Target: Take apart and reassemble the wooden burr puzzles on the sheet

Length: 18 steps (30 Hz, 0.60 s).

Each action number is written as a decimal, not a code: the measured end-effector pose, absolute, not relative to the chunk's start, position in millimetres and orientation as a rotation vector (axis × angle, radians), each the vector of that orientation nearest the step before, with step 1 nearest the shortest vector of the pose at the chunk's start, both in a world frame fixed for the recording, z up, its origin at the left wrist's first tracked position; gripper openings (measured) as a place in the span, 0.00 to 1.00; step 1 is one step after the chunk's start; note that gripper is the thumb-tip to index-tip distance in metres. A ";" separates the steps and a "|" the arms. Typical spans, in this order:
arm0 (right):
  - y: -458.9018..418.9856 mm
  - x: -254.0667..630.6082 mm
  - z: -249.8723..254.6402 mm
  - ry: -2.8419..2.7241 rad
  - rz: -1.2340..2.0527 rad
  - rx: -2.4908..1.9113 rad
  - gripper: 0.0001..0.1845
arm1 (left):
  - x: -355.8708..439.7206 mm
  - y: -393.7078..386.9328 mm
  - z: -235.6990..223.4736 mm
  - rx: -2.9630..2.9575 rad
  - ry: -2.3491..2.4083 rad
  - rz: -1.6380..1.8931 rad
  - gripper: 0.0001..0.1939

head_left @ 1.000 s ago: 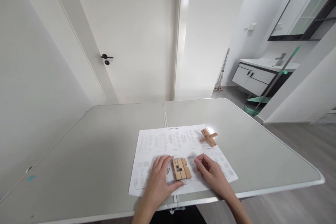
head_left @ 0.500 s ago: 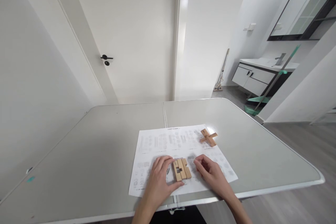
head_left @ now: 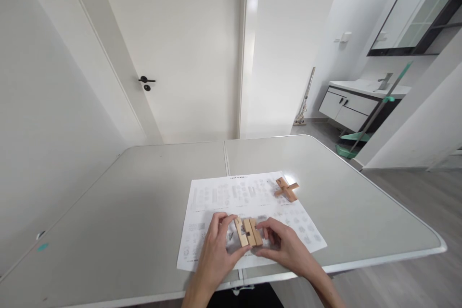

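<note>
A small group of notched wooden blocks (head_left: 248, 232) sits over the near part of a printed instruction sheet (head_left: 231, 197) on the grey table. My left hand (head_left: 215, 254) pinches the blocks' left side with fingers and thumb. Closing in from the other side, my right hand (head_left: 287, 247) grips them between thumb and fingertips. The blocks look tilted up off the paper. A wooden cross-shaped piece (head_left: 286, 189) lies apart at the sheet's far right corner.
The grey folding table (head_left: 126, 216) has a seam down its middle and a rounded right corner. A white door with a black handle (head_left: 146, 80) stands behind. A vanity cabinet (head_left: 352, 103) and a green mop (head_left: 375, 110) are at the right.
Both hands have closed in on the wooden blocks and tilted them up from lying flat on the sheet. My right hand moved left onto them.
</note>
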State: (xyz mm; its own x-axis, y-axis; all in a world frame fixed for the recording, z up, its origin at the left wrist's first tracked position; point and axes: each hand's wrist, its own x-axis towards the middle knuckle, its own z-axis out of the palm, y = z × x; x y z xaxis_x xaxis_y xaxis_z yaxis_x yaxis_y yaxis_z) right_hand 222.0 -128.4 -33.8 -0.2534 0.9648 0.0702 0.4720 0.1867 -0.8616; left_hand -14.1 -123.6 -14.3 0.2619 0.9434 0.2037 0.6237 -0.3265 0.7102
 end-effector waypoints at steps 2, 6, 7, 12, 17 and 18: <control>-127.9 221.7 -34.7 -1.835 0.963 -1.344 0.17 | -14.6 -124.0 -14.7 2.055 1.416 0.847 0.30; -126.1 221.9 -38.1 -1.796 0.977 -1.339 0.14 | -15.3 -125.3 -15.5 2.080 1.369 0.832 0.31; -125.8 222.2 -38.6 -1.782 0.995 -1.336 0.15 | -15.4 -125.8 -15.4 2.080 1.370 0.838 0.31; -126.5 223.5 -35.6 -1.675 1.117 -1.288 0.17 | -14.7 -128.2 -12.8 2.062 1.409 0.840 0.31; -127.7 223.7 -33.0 -1.623 1.145 -1.296 0.18 | -14.4 -128.6 -13.3 2.043 1.417 0.815 0.30; -127.6 224.1 -33.8 -1.616 1.138 -1.307 0.19 | -14.5 -128.5 -14.0 2.042 1.416 0.816 0.30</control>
